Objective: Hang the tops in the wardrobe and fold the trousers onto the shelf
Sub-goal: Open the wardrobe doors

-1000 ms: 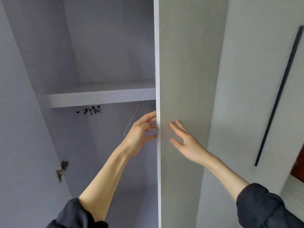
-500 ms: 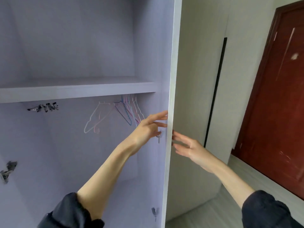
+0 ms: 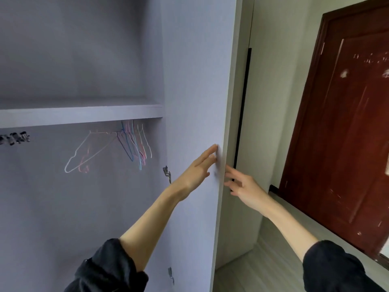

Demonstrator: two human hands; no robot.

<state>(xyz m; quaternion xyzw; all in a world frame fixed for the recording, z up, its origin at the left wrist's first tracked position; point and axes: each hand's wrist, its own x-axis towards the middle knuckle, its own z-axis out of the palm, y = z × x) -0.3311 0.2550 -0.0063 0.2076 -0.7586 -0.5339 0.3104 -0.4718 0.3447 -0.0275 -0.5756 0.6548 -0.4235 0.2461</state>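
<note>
both hands are open with straight fingers, the left hand (image 3: 197, 171) flat on the inner face of the wardrobe door (image 3: 195, 102) and the right hand (image 3: 244, 186) beside its edge, while the hangers (image 3: 134, 144) hang up-left under the shelf (image 3: 80, 114), nearer the left.

The wardrobe (image 3: 84, 197) is pale lilac-grey inside with one shelf (image 3: 80, 118) running across, nothing visible on the bit in view. Just under it a bunch of thin wire hangers (image 3: 134, 148) hangs, white, pink and blue, mostly bunched at the right.
</note>
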